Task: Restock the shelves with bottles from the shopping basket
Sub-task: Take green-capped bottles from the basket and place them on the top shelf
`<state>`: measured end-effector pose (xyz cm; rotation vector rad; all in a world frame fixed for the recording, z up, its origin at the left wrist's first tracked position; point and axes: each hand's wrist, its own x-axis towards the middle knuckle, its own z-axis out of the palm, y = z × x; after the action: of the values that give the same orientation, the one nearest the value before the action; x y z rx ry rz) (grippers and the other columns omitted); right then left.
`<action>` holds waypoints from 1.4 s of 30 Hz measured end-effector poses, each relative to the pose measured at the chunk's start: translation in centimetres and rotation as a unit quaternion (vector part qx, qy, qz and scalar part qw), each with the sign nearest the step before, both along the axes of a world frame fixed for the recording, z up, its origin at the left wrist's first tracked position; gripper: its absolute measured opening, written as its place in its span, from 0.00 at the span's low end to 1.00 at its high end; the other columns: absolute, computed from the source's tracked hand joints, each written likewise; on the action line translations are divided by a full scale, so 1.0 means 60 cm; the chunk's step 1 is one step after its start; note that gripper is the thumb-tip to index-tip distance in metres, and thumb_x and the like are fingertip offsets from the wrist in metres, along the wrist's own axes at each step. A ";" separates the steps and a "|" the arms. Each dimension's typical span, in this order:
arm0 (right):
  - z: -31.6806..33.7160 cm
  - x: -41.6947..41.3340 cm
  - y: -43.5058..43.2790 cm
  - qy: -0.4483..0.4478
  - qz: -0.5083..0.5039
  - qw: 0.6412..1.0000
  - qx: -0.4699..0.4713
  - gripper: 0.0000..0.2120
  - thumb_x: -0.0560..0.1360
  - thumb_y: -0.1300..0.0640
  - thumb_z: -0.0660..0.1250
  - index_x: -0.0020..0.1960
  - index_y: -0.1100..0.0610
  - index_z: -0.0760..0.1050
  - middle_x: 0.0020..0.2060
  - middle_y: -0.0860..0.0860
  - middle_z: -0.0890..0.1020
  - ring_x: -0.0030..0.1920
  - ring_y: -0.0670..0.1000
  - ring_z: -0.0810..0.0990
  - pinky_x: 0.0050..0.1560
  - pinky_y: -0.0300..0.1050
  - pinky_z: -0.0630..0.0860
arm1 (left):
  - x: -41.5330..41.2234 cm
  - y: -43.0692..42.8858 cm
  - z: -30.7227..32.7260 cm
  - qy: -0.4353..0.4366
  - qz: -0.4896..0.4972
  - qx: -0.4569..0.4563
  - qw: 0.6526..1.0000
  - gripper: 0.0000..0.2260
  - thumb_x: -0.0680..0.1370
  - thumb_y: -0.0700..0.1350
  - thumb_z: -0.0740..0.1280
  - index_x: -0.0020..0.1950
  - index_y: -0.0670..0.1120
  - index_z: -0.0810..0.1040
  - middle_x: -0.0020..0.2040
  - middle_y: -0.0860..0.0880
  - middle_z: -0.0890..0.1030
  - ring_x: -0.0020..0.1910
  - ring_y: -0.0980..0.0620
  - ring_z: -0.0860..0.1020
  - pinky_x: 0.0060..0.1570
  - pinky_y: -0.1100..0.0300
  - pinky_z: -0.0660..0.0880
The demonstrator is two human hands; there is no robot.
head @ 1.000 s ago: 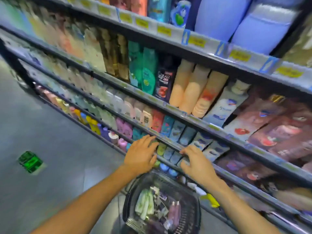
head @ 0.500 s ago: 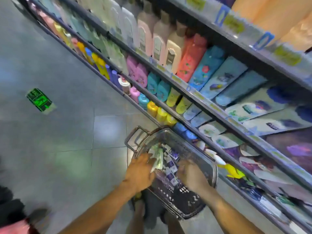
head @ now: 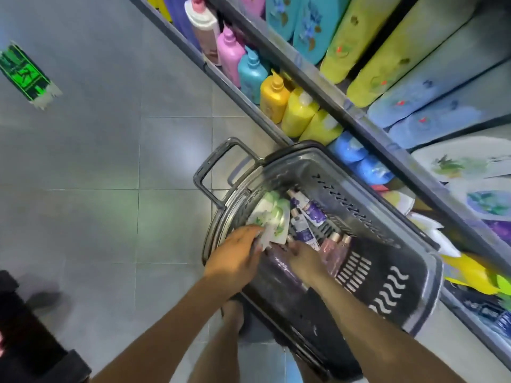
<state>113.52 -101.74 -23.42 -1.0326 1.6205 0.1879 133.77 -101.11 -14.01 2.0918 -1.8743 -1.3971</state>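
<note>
A dark grey shopping basket (head: 392, 288) stands on the floor against the bottom shelf. Inside lie white-and-green bottles (head: 272, 217), white-and-purple tubes (head: 309, 214) and pink bottles (head: 336, 244). My left hand (head: 235, 258) reaches over the basket's left rim and its fingers close on a white-and-green bottle. My right hand (head: 304, 259) is down inside the basket beside the purple tubes; its fingers curl downward and I cannot tell what they hold.
The shelf unit (head: 345, 106) runs diagonally along the right, packed with pink, teal, yellow and blue bottles. Grey floor tiles lie to the left, with a green sticker (head: 26, 76). A dark object (head: 30, 333) sits at the lower left. My foot shows under the basket.
Both hands came down from the shelf edge into the basket. My view tilted down from the shelves to the floor. My left hand has closed on a white-and-green bottle.
</note>
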 end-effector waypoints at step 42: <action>0.163 -0.031 -0.021 -0.284 -0.219 0.933 0.038 0.20 0.87 0.49 0.51 0.63 0.56 0.80 0.53 0.54 0.87 0.53 0.54 0.87 0.52 0.46 0.84 | -0.061 -0.013 0.003 0.298 0.485 0.221 0.792 0.30 0.77 0.69 0.63 0.61 0.45 0.82 0.55 0.40 0.85 0.53 0.43 0.85 0.56 0.50 0.81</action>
<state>111.67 -102.98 -13.64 -0.5660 1.2517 -0.3225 130.09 -101.87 -13.81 1.8673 -0.1376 -1.8599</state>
